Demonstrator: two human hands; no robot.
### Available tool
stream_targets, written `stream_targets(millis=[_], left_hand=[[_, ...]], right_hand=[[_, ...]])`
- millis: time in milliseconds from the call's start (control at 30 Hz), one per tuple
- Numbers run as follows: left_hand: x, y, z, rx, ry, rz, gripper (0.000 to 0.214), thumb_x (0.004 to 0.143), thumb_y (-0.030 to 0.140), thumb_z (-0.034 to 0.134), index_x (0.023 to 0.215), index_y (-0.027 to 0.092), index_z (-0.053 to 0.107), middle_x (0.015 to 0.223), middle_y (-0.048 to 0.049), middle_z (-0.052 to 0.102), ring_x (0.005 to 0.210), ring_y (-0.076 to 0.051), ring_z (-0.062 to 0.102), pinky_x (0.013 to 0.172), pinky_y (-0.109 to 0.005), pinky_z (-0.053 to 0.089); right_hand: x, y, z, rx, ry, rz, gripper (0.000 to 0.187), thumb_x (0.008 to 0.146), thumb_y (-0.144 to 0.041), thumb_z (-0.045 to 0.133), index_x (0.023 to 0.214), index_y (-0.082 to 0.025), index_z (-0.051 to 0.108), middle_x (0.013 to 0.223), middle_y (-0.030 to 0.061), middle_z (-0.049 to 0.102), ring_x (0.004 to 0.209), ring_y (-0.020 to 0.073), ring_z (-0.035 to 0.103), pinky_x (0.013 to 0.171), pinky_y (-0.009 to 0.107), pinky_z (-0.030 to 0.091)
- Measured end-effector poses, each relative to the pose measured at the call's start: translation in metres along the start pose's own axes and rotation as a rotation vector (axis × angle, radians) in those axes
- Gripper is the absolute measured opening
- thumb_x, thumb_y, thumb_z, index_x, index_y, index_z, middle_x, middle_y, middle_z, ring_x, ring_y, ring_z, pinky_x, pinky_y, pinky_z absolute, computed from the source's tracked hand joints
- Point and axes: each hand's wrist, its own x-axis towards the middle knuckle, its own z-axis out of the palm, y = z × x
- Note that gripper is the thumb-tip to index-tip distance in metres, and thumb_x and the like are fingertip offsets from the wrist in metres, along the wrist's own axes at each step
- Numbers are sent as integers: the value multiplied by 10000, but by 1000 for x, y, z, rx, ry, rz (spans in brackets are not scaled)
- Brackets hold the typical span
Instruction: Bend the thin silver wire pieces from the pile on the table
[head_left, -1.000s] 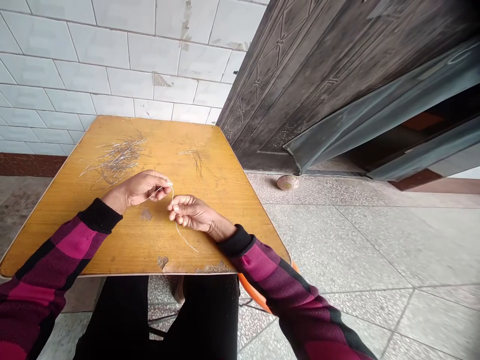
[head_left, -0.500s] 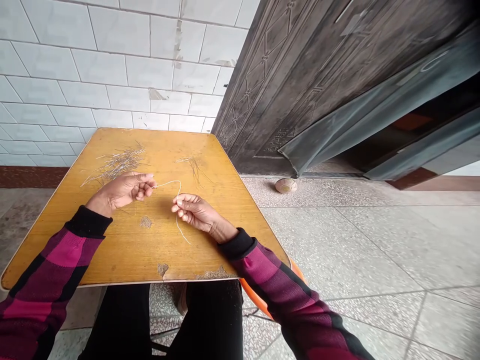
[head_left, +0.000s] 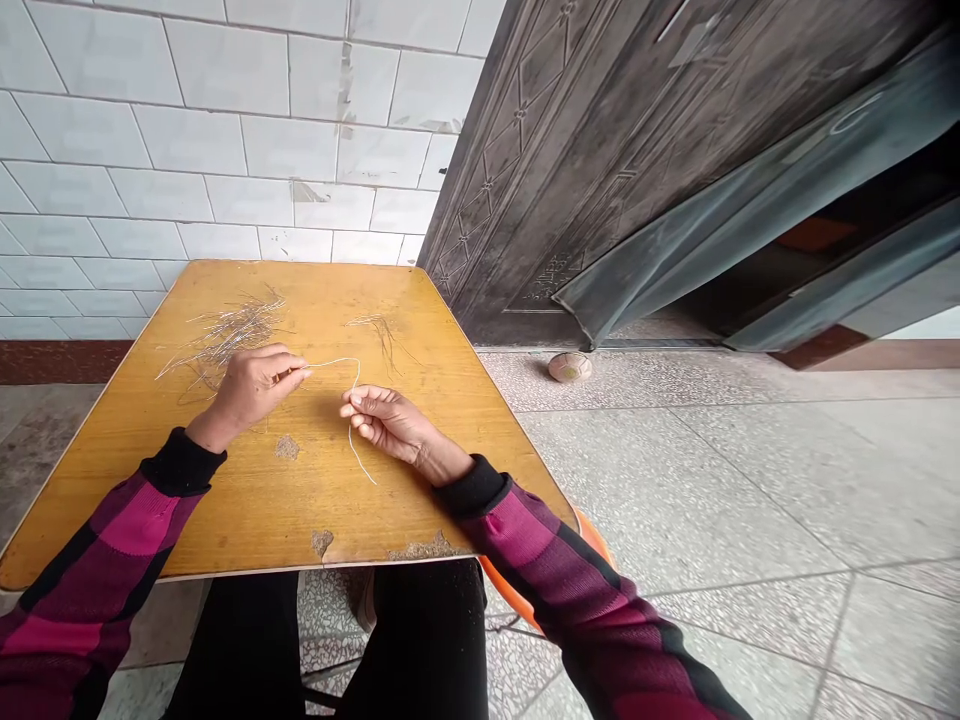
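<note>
A thin, pale wire (head_left: 334, 361) runs between my two hands above the yellow wooden table (head_left: 247, 520). My left hand (head_left: 255, 388) pinches its left end between thumb and fingertips, palm turned down. Thumb and forefinger of my right hand (head_left: 391, 422) grip the wire further along, just below a bend. From there its loose tail hangs in a curve toward the table's near edge. Behind my left hand lies a tangled pile of thin wires (head_left: 238, 328). A smaller bunch of wires (head_left: 384, 335) rests on the far right part of the tabletop.
Chipped patches (head_left: 424, 547) mark the table's near edge. A white tiled wall (head_left: 225, 150) stands behind it, with a dark carved door (head_left: 540, 180) to the right. On the speckled floor sits a ball (head_left: 570, 367). Something orange (head_left: 517, 597) shows under the table's right corner.
My left hand has rolled over so its back now faces up, still pinching the wire's end. The right hand keeps its grip, almost unmoved. The view has shifted slightly.
</note>
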Motion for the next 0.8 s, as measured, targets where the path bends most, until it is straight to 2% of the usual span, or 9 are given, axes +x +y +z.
stream_targets(millis=[167,267,400,500,667,733,800], left_hand=[[-2,0,2,68,46,88,120,861,217,591,838,162,695,755,-32,684,579,-102,550,566,-232,426],[-3,-1,1,101,46,122,155,882,201,549,829,162,689,759,-38,682,656,-127,587,622,-249,445],[-4,-2,2,163,68,98,184,889,198,522,796,159,676,721,-33,659,659,-137,576,629,-263,430],[-2,-3,-1,121,56,-2,199,879,218,523,754,158,665,681,-24,637,629,-133,552,615,-267,413],[6,-3,-15,-263,-266,-303,208,808,370,627,832,171,685,833,-38,699,734,-152,611,683,-272,459],[8,-3,-18,-389,-321,-423,278,808,431,616,855,167,692,864,-53,708,791,-167,622,724,-289,465],[9,-2,-16,-509,-349,-534,331,826,462,575,822,152,691,806,-62,698,748,-160,613,698,-290,462]], right_hand=[[0,1,1,-7,31,12,45,808,-107,697,843,-100,669,715,36,743,513,62,664,481,103,547],[0,0,1,-16,34,24,46,807,-112,701,838,-102,668,717,34,742,514,59,661,483,100,543],[0,-1,1,-45,27,32,80,786,-133,723,836,-100,671,718,36,740,501,50,648,480,96,531],[0,-1,0,-101,29,24,145,746,-179,761,833,-110,668,721,32,738,501,50,643,470,103,520],[-1,-3,-1,-306,79,-119,205,709,-275,780,769,-130,649,674,9,716,460,49,596,417,126,473],[-3,-3,0,-378,49,-140,205,714,-294,768,768,-132,654,665,4,710,445,42,573,404,131,448],[-6,-2,4,-425,-4,-117,210,719,-310,758,782,-134,664,671,5,711,446,42,568,407,139,439]])
